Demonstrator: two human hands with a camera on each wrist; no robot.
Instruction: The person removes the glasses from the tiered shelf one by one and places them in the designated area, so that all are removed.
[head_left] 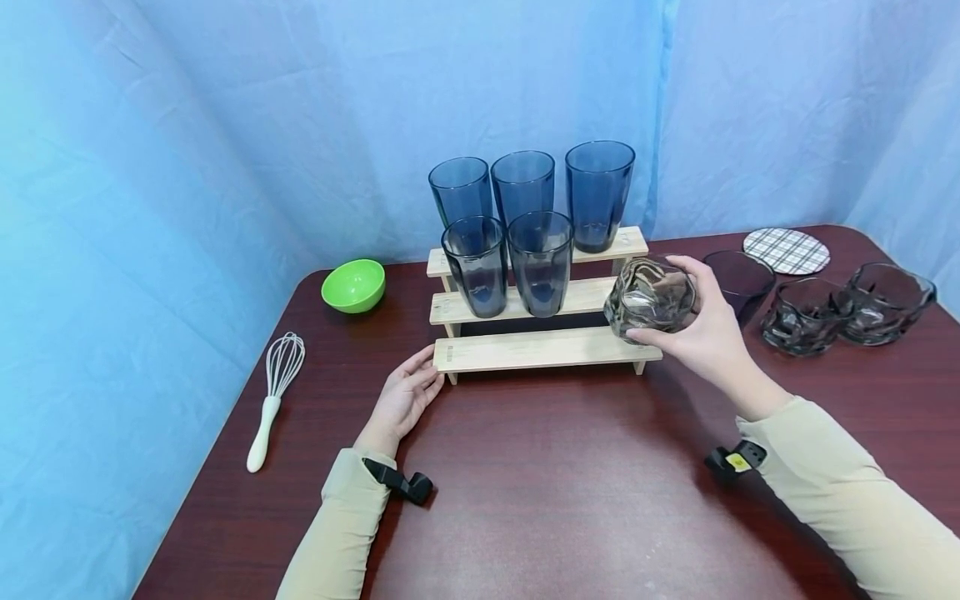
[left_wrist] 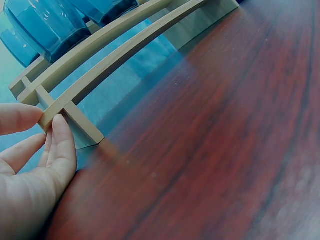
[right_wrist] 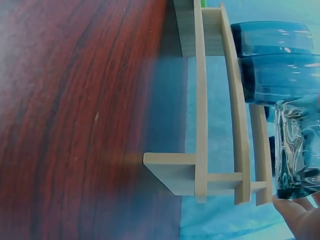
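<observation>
A three-step wooden display stand (head_left: 543, 350) stands at the back of the table. My left hand (head_left: 408, 398) pinches the left end of its lowest board; in the left wrist view the thumb and fingers (left_wrist: 64, 137) meet at the board's corner. With my right hand (head_left: 712, 337) I hold a short, wavy-sided smoky glass tumbler (head_left: 647, 298) over the right end of the stand's lower steps. The right wrist view shows this tumbler (right_wrist: 299, 150) beside the boards. Three tall blue glasses (head_left: 598, 196) stand on the top step, and two more (head_left: 540, 265) on the middle step.
Right of the stand are a dark glass (head_left: 738, 279), partly behind my right hand, and two wavy tumblers (head_left: 802, 321). A checked round coaster (head_left: 786, 251) lies behind them. On the left are a green bowl (head_left: 354, 286) and a white whisk (head_left: 273, 400). Blue curtains hang behind.
</observation>
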